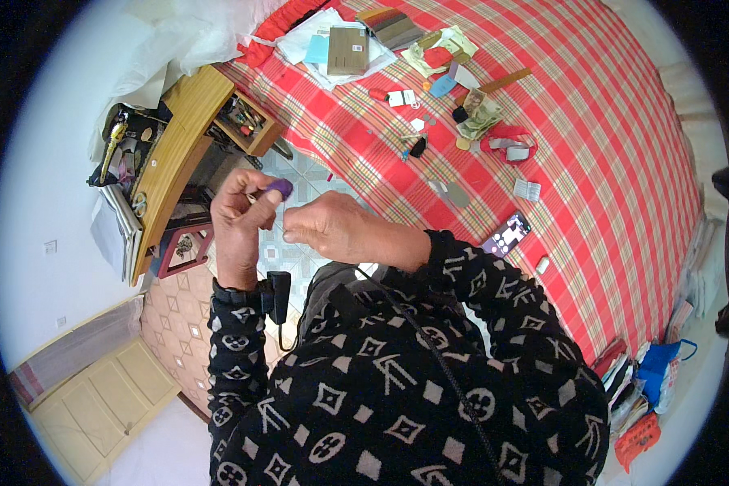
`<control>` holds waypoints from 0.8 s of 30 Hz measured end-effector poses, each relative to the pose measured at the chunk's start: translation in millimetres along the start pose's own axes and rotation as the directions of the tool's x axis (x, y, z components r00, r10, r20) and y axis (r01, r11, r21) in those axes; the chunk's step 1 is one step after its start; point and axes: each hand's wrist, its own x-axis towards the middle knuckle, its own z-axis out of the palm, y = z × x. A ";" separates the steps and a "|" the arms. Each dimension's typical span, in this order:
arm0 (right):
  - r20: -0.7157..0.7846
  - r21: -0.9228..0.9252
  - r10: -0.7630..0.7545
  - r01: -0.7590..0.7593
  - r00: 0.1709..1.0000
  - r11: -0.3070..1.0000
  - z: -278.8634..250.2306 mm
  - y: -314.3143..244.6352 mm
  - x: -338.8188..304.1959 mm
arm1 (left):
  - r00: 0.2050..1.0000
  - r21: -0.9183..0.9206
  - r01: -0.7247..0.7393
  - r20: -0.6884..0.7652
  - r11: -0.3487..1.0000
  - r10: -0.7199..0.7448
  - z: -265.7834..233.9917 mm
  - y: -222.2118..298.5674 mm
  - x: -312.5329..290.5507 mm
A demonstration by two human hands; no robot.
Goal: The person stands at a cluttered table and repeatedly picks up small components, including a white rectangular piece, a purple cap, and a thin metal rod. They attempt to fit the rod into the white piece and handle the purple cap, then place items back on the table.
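Observation:
In front of my body, my left hand (243, 212) is closed, pinching a small rounded purple thing (280, 188) between thumb and fingers. Its exact kind is not clear. Close to its right, my right hand (332, 228) is closed too, with thumb and forefinger pressed together just below the purple thing. A thin pale line seems to run from the purple thing toward those fingertips, too fine to name. Both hands are raised over the tiled floor (287, 263), beside the edge of the red plaid cloth.
Red plaid cloth (575, 89) covers a wide surface on the right, bearing a phone (507, 234), banknotes (479, 115), a wooden ruler (506, 80) and a brown notebook (348, 50). At left stands a wooden desk (188, 130) with an open drawer (265, 138) full of small items.

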 end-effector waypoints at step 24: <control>-0.303 0.095 0.001 0.029 0.953 0.995 -21.6 21.5 -16.7 | 0.971 -0.145 0.108 0.228 0.984 -0.073 22.4 -6.1 -2.6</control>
